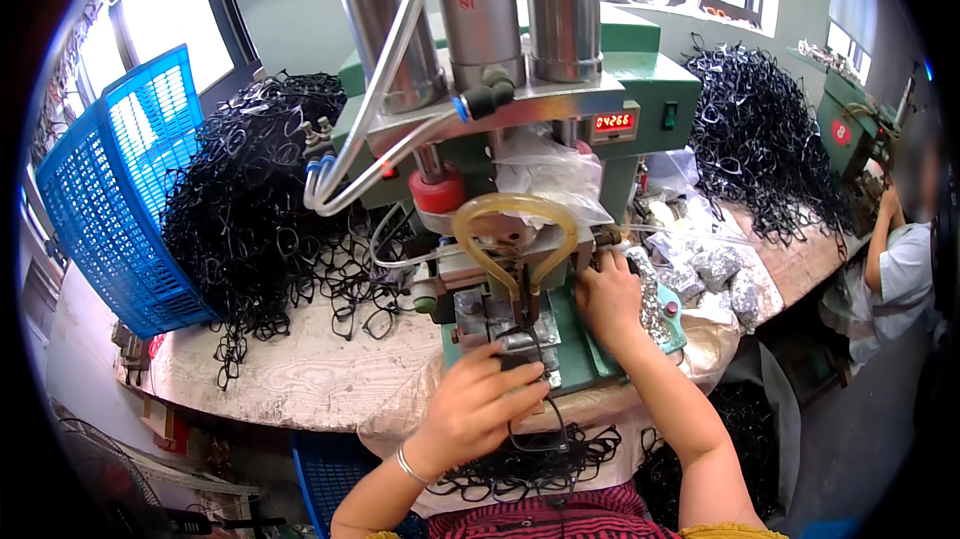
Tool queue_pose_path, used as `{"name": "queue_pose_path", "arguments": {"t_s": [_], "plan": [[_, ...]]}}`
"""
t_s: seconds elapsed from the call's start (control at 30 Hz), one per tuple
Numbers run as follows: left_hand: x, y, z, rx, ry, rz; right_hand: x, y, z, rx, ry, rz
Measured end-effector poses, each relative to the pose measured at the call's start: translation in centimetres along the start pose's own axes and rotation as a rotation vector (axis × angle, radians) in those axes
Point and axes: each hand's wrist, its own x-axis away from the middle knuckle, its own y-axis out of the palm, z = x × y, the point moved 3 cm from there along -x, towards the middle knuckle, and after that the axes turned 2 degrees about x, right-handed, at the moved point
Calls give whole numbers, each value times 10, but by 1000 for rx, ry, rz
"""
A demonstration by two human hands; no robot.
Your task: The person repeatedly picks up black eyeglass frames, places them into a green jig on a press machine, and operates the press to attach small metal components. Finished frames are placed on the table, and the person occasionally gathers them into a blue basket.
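Note:
My left hand (478, 404) pinches a thin black eyeglass frame (535, 431) at the front of a green press machine (575, 339), right under its metal die block (500, 314). The frame's lower rim hangs below my fingers. A silver bangle sits on that wrist. My right hand (607, 294) rests on the right side of the machine's base, fingers curled against a small part there; I cannot see whether it holds anything. More black frames (520, 469) lie in my lap.
A big heap of black frames (255, 209) spills from a tilted blue plastic basket (110, 199) on the left. Another black heap (760, 139) lies at the back right. Crumpled foil pieces (715, 269) sit right of the machine. A person (895, 259) works at far right.

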Motion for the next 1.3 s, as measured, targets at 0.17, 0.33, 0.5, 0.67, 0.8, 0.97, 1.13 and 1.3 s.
{"name": "queue_pose_path", "arguments": {"t_s": [0.17,0.33,0.5,0.67,0.8,0.97,1.13,1.3], "plan": [[84,-49,-5,-310,-220,294,31,-30,3,-44,-39,37],[131,-88,-103,-416,-736,586,70,-35,42,-887,496,239],[114,-52,-198,-667,-784,123,46,-12,39,-1037,557,204],[141,-26,-234,-960,-883,47,47,-41,20,-659,375,246],[156,-56,-175,-868,-861,-14,77,-64,36,-388,229,231],[127,-112,-130,-688,-963,84,72,-67,30,-292,109,186],[138,-110,-165,-312,-1131,345,45,-60,10,-207,65,178],[161,-105,-202,-260,-1096,810,58,-59,19,-233,114,239]]}}
